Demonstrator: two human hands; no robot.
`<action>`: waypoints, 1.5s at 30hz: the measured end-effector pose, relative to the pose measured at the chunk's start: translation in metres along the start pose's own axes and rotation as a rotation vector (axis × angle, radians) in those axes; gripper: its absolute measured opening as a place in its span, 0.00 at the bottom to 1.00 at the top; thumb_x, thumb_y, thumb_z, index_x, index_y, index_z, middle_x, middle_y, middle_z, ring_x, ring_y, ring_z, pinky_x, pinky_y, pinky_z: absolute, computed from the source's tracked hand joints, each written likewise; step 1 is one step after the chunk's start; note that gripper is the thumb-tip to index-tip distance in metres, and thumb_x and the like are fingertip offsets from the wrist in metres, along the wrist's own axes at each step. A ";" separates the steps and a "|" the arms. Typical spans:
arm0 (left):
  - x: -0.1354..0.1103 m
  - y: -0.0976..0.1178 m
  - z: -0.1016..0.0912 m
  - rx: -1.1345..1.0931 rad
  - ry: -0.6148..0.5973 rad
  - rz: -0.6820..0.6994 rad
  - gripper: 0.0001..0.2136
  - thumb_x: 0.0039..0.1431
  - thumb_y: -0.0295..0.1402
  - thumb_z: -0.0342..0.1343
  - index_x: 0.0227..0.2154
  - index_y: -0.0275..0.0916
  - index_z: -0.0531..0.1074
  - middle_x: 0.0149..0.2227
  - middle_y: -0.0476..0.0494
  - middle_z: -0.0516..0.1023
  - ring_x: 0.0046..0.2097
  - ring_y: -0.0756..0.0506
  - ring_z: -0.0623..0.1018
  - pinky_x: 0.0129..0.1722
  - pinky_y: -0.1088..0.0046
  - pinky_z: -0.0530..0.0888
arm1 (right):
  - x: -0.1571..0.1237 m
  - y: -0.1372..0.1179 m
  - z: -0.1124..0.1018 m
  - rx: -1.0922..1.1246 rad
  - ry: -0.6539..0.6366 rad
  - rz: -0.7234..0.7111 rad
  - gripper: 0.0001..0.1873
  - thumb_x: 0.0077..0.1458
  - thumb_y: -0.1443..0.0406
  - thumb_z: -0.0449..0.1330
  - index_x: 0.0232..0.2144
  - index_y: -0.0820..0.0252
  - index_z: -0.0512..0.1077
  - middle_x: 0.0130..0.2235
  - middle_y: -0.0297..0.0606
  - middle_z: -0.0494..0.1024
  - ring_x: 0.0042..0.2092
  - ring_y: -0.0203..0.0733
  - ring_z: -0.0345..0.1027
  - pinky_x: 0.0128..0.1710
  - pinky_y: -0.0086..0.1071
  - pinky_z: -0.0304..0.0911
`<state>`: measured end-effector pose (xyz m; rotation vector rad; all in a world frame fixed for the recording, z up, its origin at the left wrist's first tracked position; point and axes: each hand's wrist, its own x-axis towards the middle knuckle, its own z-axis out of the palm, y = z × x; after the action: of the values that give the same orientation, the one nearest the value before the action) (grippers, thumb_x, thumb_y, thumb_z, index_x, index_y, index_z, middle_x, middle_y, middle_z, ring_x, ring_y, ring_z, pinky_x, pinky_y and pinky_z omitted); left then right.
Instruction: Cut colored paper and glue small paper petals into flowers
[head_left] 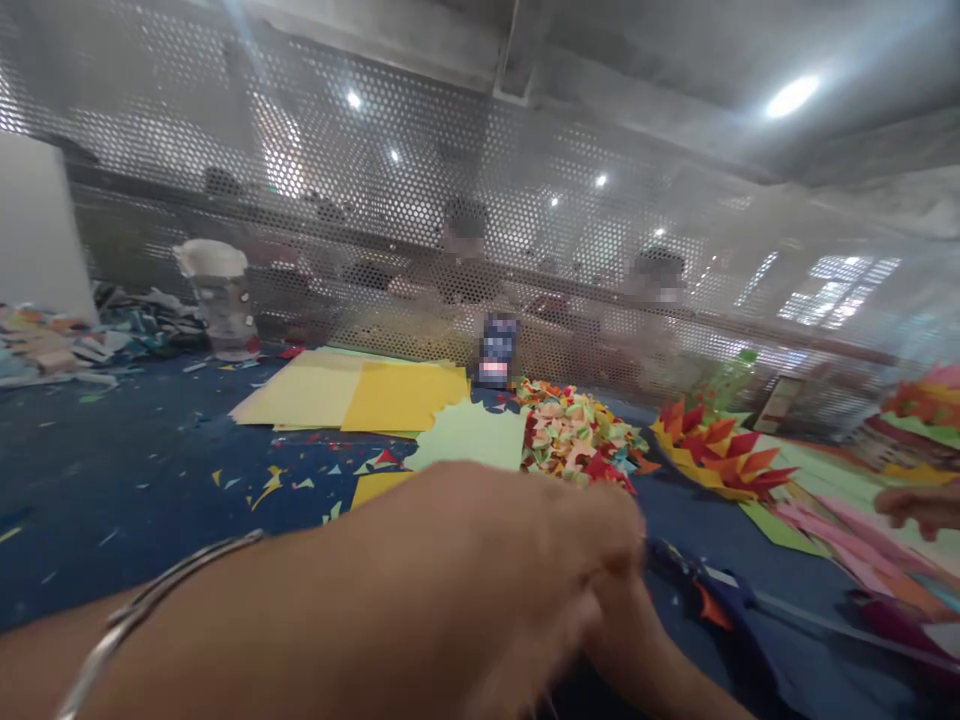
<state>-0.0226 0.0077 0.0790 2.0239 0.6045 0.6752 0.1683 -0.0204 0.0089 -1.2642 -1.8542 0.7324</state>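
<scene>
My left hand (517,530), with a silver bangle at the wrist, reaches across the foreground and is blurred. Its fingers bend away from me, and most are hidden. My right hand (611,600) comes in from the lower right and meets or overlaps the left; its fingers are hidden. Whether anything is between the hands I cannot tell. Just beyond them lie a pale green paper sheet (472,432) with a jagged edge and a heap of small cut paper pieces (574,430). To their right rests a dark blue tool (739,610), perhaps a glue gun, with an orange scrap against it.
Yellow paper sheets (405,395), a lidded clear cup (225,305) and a phone (496,350) stand or lie farther back. An orange-red paper flower (724,455) is at right. Another person's hand (919,505) shows at the right edge. A perforated metal screen (420,190) rises behind.
</scene>
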 end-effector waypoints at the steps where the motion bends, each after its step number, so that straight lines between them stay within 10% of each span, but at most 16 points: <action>1: 0.003 0.009 -0.005 0.126 0.027 0.028 0.05 0.53 0.34 0.53 0.31 0.46 0.72 0.26 0.48 0.72 0.29 0.46 0.70 0.28 0.71 0.62 | 0.000 0.001 0.000 0.018 0.007 0.005 0.01 0.52 0.65 0.54 0.30 0.56 0.65 0.24 0.28 0.62 0.24 0.34 0.58 0.22 0.26 0.55; 6: 0.009 0.002 -0.014 0.228 0.219 -0.045 0.04 0.56 0.33 0.50 0.31 0.39 0.68 0.28 0.48 0.71 0.28 0.49 0.68 0.26 0.75 0.63 | -0.001 0.005 0.003 0.160 -0.002 0.058 0.05 0.55 0.63 0.56 0.31 0.57 0.63 0.24 0.27 0.61 0.22 0.32 0.55 0.20 0.25 0.54; 13: -0.009 -0.030 0.017 -0.036 0.192 -0.233 0.07 0.50 0.31 0.55 0.33 0.39 0.65 0.32 0.46 0.73 0.32 0.48 0.73 0.31 0.74 0.69 | 0.000 0.000 0.003 0.154 0.019 0.010 0.05 0.58 0.62 0.54 0.32 0.58 0.63 0.26 0.28 0.62 0.22 0.31 0.56 0.21 0.25 0.54; 23: -0.008 -0.041 0.039 -0.158 0.338 -0.184 0.04 0.50 0.31 0.56 0.29 0.38 0.68 0.26 0.48 0.72 0.29 0.50 0.70 0.29 0.74 0.66 | -0.003 -0.005 0.004 0.047 0.000 -0.052 0.02 0.55 0.68 0.53 0.31 0.57 0.63 0.23 0.26 0.59 0.22 0.32 0.53 0.22 0.25 0.52; 45: -0.014 -0.054 0.042 -0.661 0.266 -0.242 0.12 0.47 0.34 0.64 0.30 0.35 0.68 0.28 0.46 0.76 0.30 0.51 0.74 0.36 0.72 0.69 | -0.011 0.000 0.007 -0.011 -0.010 -0.117 0.04 0.57 0.64 0.56 0.36 0.57 0.66 0.25 0.29 0.67 0.24 0.33 0.59 0.23 0.26 0.56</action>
<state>-0.0137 -0.0005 0.0100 1.2392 0.6593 0.8655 0.1651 -0.0310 0.0020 -1.1501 -1.9246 0.6671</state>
